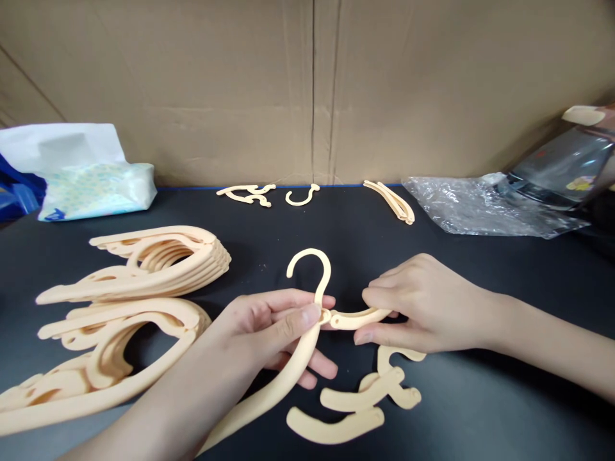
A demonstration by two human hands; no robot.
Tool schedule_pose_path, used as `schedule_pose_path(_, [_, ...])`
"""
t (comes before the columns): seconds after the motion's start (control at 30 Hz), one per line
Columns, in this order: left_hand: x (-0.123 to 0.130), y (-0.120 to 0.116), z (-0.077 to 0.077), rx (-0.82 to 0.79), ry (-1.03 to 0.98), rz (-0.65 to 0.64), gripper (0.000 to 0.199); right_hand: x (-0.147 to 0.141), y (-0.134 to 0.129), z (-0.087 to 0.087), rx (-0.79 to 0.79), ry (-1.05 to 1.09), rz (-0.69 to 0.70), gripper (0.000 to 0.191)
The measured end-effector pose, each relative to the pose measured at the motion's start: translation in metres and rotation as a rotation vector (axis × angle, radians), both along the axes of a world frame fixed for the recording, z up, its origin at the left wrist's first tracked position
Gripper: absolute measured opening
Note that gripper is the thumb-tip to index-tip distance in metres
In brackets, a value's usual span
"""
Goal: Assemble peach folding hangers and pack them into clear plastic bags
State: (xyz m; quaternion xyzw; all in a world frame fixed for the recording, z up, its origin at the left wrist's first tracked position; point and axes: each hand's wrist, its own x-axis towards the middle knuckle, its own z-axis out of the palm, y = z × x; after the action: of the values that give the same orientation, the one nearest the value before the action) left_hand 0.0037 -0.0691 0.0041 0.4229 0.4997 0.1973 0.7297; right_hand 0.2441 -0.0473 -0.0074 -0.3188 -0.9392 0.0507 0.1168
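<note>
The left hand [276, 330] pinched the hook [327, 272] and long bar [283, 384] at their joint, above the surface [259, 250]. The right hand [425, 304] gripped a second bar [355, 319], its end close beside that joint. Loose pieces [336, 428] lay nearer the person; stacked hangers [209, 266] sat left.

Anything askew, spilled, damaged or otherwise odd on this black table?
No breakage or liquid spill shows. The transparent round jug at far right appears tilted, though lens distortion near the edge may explain that. Small pale specks dot the black tabletop left of the cream curved hook held in the left hand.
</note>
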Motion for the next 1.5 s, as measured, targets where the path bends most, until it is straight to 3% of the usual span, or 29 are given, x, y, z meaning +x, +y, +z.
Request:
schedule_pose_path(0.3, [-0.0003,-0.001,0.0028,-0.022,0.012,-0.027,0.036,-0.0001,-0.001,-0.0006,-0.015,-0.027,0.003,0.052])
schedule_pose_path(0.67, [0.0015,0.0008,0.0058,0.015,-0.056,-0.023,0.023,0.0011,0.0,-0.0056,0.012,0.029,0.04,0.051])
schedule_pose_path(1.0, [-0.0004,0.0033,0.0081,0.018,0.002,-0.092,0.026,0.0013,0.0011,-0.0045,-0.037,0.051,0.022,0.05])
schedule_pose_path(1.5, [-0.0029,-0.0004,0.0033,0.014,0.013,-0.05,0.035,-0.0001,-0.0021,-0.0008,-0.017,-0.012,0.02,0.053])
